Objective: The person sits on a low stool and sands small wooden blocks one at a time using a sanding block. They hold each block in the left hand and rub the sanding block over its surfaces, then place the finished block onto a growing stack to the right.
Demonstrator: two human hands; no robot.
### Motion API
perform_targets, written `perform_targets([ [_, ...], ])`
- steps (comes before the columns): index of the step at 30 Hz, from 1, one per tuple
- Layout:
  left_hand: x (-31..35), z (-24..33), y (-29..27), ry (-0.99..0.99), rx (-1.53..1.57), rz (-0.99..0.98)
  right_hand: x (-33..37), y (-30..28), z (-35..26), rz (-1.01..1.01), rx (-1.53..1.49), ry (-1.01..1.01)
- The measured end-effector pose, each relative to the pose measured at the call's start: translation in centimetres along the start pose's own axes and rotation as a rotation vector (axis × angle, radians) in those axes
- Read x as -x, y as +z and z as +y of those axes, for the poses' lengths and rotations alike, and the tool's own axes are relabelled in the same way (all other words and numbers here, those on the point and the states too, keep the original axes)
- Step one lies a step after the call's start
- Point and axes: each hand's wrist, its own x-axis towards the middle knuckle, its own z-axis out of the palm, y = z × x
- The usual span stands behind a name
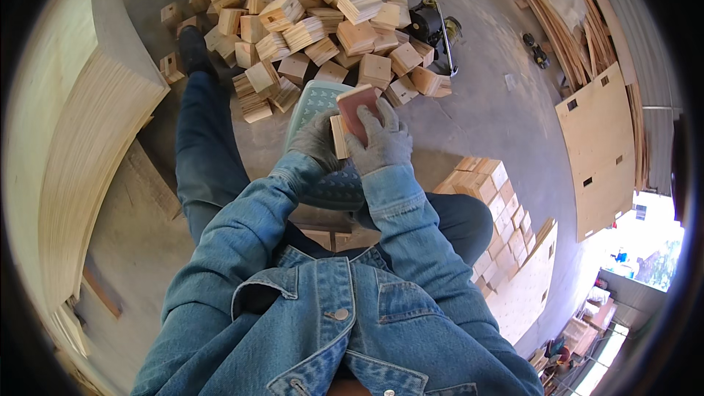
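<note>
Both of my hands wear grey work gloves and meet over an upturned pale teal plastic basket or stool (312,103) between my legs. My left hand (317,141) is closed on a light wooden block (339,136), of which mainly an edge shows. In my right hand (383,139) is a flat reddish-brown pad with rounded corners (356,108), resembling a sanding block; the fingers curl over its right side. The pad lies against or just over the wooden block, and the exact contact is hidden.
Ahead is a large loose heap of wooden blocks (315,22), with a black machine with a metal bar (433,26) beside it. Neatly stacked blocks (506,213) stand at my right. A tall plywood stack (110,117) rises on the left; boards (598,139) lean far right.
</note>
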Motion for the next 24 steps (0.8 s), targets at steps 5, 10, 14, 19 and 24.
perform_targets([
  [5,1.1,0.8,-1.2,-0.073,-0.162,0.049,4.9,-1.2,0.0,-0.086,-0.039,-0.04],
  [10,0.9,-0.2,-0.4,-0.08,-0.089,0.046,8.7,-0.9,1.2,0.021,-0.081,-0.187],
  [14,1.0,-0.1,-0.7,-0.014,-0.211,0.075,5.0,-0.3,1.3,0.041,-0.085,-0.179],
  [19,0.7,-1.6,1.0,0.003,-0.027,0.11,-4.1,-0.1,0.5,-0.045,0.015,-0.012],
  [24,0.0,-3.4,1.9,-0.123,0.421,0.066,-6.3,0.0,-0.1,-0.146,0.03,0.027],
])
